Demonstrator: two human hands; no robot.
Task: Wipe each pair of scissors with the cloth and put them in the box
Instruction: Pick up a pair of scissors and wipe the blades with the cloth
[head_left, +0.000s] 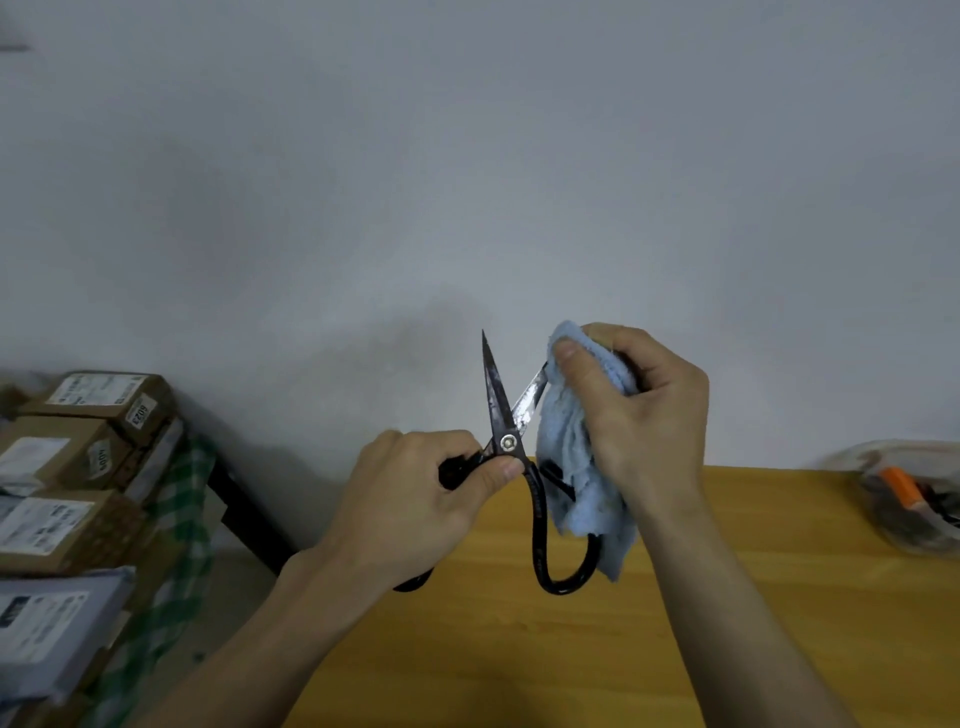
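The cloth (576, 436) hides the tip of one blade of the scissors (506, 441); the clear container (906, 499) at right is blurred and cut off.

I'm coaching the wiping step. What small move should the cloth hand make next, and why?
Probably slide the blue cloth, pinched by the right hand, down the right blade toward the pivot. The scissors, gripped by the left hand, are spread open, and the cloth covers only that blade's tip.
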